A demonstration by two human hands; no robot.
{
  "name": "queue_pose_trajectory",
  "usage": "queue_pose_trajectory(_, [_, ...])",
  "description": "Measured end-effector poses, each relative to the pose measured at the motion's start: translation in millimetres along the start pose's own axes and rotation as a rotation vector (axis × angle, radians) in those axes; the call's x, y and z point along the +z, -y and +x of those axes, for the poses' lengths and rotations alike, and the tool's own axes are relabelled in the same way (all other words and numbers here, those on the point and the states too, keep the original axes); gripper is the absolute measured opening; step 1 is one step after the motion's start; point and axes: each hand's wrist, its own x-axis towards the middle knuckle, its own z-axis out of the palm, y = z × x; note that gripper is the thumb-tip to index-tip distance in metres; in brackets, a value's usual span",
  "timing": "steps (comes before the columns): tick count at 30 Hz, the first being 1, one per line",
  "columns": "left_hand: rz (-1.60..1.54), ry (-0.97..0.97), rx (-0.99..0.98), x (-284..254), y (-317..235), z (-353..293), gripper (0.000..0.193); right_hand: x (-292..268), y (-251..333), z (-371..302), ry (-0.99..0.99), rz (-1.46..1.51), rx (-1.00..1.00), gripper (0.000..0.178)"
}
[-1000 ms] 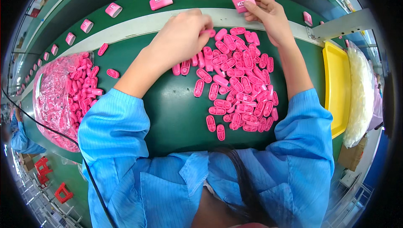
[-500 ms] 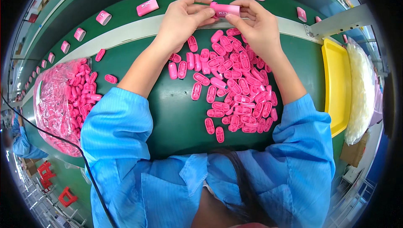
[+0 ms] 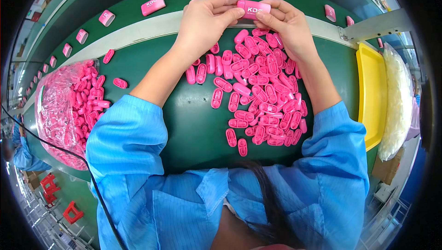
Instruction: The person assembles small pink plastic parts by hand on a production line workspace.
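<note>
Between my two hands, above the far edge of the green work table (image 3: 193, 121), is a pink plastic housing (image 3: 254, 8) with white print. My left hand (image 3: 202, 22) pinches its left end, where a darker pink end cap (image 3: 241, 4) sits against it. My right hand (image 3: 292, 28) grips the right end between thumb and fingers. Below them lies a loose heap of pink oval end caps (image 3: 269, 94), some hollow side up, others on their sides.
Similar pink housings (image 3: 153, 5) lie spaced along a green conveyor belt (image 3: 133, 13) behind a pale rail (image 3: 138, 32). A clear bag (image 3: 55, 107) spills more caps at the left. At the right stand a yellow tray (image 3: 368, 98), a whitish plastic bag (image 3: 397, 107) and a metal bracket (image 3: 380, 25).
The end cap, earlier sticking out from the housing's left end, now sits closer against it. Both hands have shifted slightly right with the housing. The housings on the belt have moved left.
</note>
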Motion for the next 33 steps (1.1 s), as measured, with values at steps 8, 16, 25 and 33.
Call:
queue_pose_trajectory(8, [0.134,0.02,0.122,-2,-1,-1,0.03,2,11,-3,-0.022,-0.137,-0.111,0.025])
queue_pose_trajectory(16, [0.265,-0.006,0.221,7,8,-7,0.027,1,8,-2,-0.015,-0.203,-0.115,0.029])
queue_pose_trajectory(25, [0.613,-0.159,0.403,20,-8,-23,0.021,25,16,-18,-0.142,-0.557,-0.433,0.025])
queue_pose_trajectory(33, [0.364,0.008,0.237,3,12,14,0.024,11,22,16,-0.013,-0.372,-0.082,0.03])
